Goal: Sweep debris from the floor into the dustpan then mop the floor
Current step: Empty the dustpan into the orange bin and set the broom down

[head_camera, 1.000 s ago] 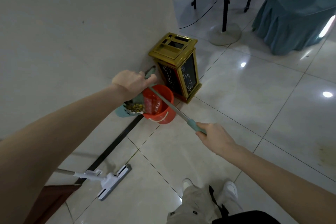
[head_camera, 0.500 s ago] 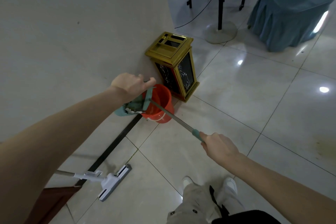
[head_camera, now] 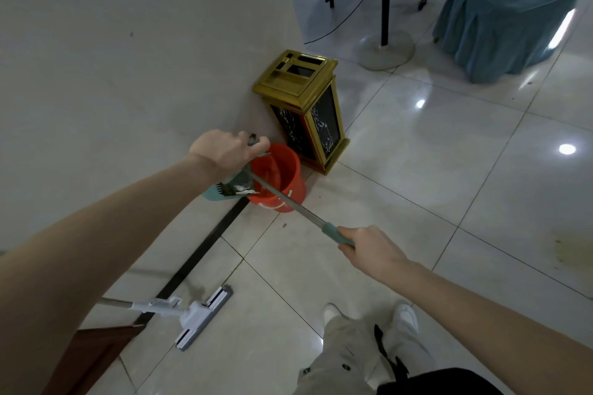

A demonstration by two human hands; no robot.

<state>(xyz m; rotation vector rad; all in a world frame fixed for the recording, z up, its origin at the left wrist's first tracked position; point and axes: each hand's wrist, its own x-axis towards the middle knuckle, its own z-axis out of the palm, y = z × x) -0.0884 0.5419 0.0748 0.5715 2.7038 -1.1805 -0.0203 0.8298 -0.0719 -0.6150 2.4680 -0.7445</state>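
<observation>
The pale grey wall (head_camera: pixel 128 58) fills the left side, and the glossy white tiled floor (head_camera: pixel 449 186) takes the right and bottom. At the top right stands a piece of furniture draped in blue-green pleated cloth (head_camera: pixel 503 9), and beside it a black pole on a round grey base (head_camera: pixel 385 45). Against the wall stands a tall gold-framed bin with black marble-like panels (head_camera: pixel 308 106). Just beside it, on the near side, is a round orange plastic bucket (head_camera: pixel 282 179).

Over the bucket's rim on the wall side is tilted a teal plastic dustpan (head_camera: pixel 221 192), with dark and white debris near its toothed edge. Its long metal handle with a teal grip (head_camera: pixel 288 200) runs across the bucket toward the person. The left hand (head_camera: pixel 227 151) is closed around the upper part of the dustpan; what exactly it pinches is hard to see. The right hand (head_camera: pixel 372 252) is closed around the teal grip at the end of the handle.

A white flat mop with a metal pole (head_camera: pixel 199 317) lies on the floor by the wall, near the lower left, well apart from the bucket. The person's white shoes (head_camera: pixel 406 316) show at the bottom.
</observation>
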